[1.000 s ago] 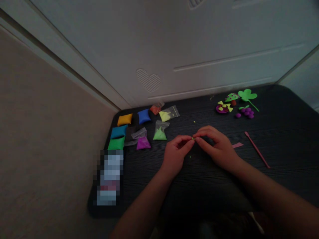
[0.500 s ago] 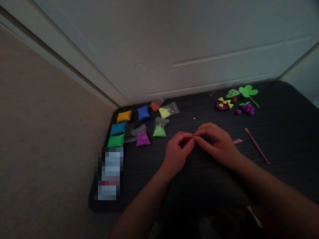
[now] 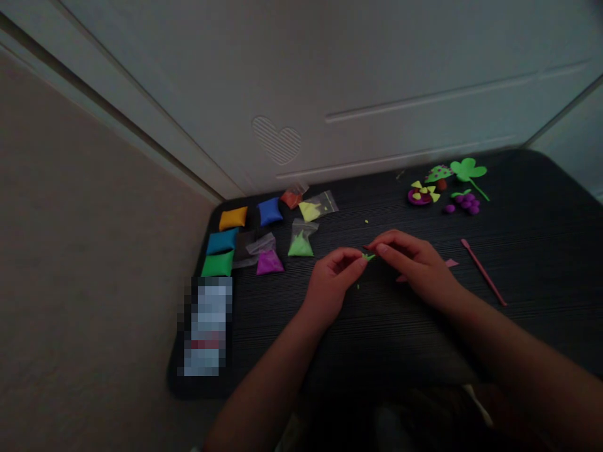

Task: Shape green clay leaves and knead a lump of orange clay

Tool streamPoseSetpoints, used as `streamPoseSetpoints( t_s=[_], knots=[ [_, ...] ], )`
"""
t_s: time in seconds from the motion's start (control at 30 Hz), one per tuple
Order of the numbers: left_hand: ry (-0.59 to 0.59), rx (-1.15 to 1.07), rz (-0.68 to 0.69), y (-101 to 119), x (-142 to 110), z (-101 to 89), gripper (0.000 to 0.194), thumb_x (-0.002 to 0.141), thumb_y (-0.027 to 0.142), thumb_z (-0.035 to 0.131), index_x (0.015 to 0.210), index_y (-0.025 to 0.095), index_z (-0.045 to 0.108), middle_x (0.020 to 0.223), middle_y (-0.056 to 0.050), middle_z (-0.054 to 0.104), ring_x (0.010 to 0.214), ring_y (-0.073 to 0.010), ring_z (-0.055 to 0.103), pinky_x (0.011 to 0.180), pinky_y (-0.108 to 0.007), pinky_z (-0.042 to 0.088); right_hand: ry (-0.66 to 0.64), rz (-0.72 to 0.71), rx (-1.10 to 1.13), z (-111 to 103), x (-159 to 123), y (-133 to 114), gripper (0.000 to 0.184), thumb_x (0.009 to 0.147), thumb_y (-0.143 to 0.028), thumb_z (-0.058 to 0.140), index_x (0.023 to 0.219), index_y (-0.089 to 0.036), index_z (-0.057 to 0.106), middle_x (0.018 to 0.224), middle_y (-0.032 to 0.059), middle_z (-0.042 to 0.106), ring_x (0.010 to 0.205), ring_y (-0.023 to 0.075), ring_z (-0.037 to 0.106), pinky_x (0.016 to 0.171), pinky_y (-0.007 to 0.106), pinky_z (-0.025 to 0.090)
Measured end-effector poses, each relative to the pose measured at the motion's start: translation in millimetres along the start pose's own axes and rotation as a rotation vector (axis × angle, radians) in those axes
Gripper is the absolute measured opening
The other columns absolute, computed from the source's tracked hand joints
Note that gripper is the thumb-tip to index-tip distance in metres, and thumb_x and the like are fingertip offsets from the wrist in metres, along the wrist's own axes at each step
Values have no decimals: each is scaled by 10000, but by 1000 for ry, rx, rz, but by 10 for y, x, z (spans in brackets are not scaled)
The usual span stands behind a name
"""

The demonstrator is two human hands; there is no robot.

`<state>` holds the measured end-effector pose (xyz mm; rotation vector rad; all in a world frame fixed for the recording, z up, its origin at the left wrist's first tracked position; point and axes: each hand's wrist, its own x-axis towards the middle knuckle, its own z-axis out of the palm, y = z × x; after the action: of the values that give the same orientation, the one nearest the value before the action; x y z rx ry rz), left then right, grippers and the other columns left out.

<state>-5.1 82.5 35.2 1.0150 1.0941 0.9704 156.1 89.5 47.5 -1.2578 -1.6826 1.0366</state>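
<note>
My left hand (image 3: 335, 282) pinches a small light-green piece of modelling clay (image 3: 369, 257) between thumb and forefinger. Its thin end points toward my right hand (image 3: 417, 260), whose thumb and forefinger are drawn together just beside it. Whether those right fingers hold anything is hidden. A small dark reddish bit shows at the right forefinger's tip; I cannot tell if it is held or lies on the table. Below the hands lies a tiny green crumb (image 3: 358, 287), and beyond them a yellow-green crumb (image 3: 366, 221). Partly under my right hand is a flat pink tool (image 3: 451, 263).
A pink stick tool (image 3: 483, 272) lies at the right. Behind it are a purple clay dish with yellow pieces (image 3: 419, 197), a clay grape bunch (image 3: 467, 203) and a green clover (image 3: 468, 170). Several clay packets, including a light-green bag (image 3: 300, 243), sit at the left.
My right fingers have drawn slightly away to the right from my left fingertips. The light-green clay piece now shows between the hands, and more of the flat pink tool is visible.
</note>
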Motion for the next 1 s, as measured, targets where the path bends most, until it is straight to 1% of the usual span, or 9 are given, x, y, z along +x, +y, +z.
streamPoseSetpoints(
  t_s=[0.13,0.23,0.5,0.7,0.87,1.0],
  knots=[
    [-23,-147,-18,-8,-1,-5,119,693,264,643,741,163,604,634,39,523,589,-60,439,583,-203,355,-51,-10,25,3,-10,20,175,817,-350,522,892,-223,617,827,-2,607,757,129,566,697,272,450],
    [-29,-196,-36,-9,-8,1,121,691,257,645,745,157,602,639,37,520,593,-59,435,579,-203,344,-74,-39,14,24,-17,44,166,809,-336,537,890,-212,612,843,9,611,797,141,564,718,280,435],
    [-31,-178,-46,-15,-3,2,116,695,264,639,732,161,598,622,40,499,588,-65,418,579,-215,325,-75,-32,-20,40,-13,42,154,806,-328,534,853,-204,614,825,11,623,789,146,569,729,293,431],
    [-50,-158,-47,-34,11,-22,129,701,273,641,735,156,599,620,37,492,592,-67,408,584,-218,313,-70,1,6,43,-16,52,168,798,-338,546,883,-209,612,838,9,627,788,146,570,701,282,437],
    [-48,-173,-54,-51,15,-24,127,701,280,645,760,170,618,638,37,512,600,-70,416,594,-224,309,-92,17,31,34,-14,26,162,797,-342,553,862,-204,608,826,7,623,782,137,563,708,267,428],
    [-31,-174,-57,-57,12,-15,129,690,282,656,764,176,647,640,32,535,601,-73,423,596,-229,311,-86,13,33,33,-13,22,154,801,-336,551,867,-210,611,829,1,623,782,129,562,709,257,424]
  ],
)
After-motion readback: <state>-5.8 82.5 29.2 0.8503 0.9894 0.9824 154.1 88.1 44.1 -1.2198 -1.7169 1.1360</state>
